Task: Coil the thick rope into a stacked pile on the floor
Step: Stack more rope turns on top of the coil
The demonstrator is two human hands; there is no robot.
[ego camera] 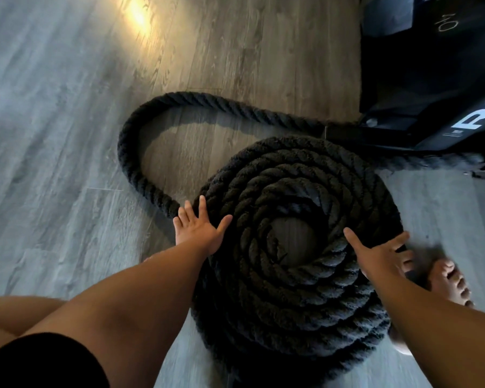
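Two open grips at the near rim of the pile. Left grip point(198, 229) spread flat, fingers straight, against the left edge of the coil, holding nothing. Right grip point(381, 254) splayed at the right rim, also holding nothing; blurred, so cannot tell whether touching or just above.

Between them, thick rope point(305, 303) stacked in several turns on the floor point(53, 135): black, twisted strands, fuzzy surface, a small bare gap at the centre.

Probably heavy and fairly stiff: bends only in wide curves, grips itself rather than sliding, nothing fragile. Best taken with whole palms round the free part just beside the pile, or pushed at the rim to square the stack.

Just beside the right rim, a bare foot point(448, 281).

Farther off, loose length point(140, 130) not yet coiled, lying in one wide loop to the left, then running right to the base of black gym equipment point(431, 65).
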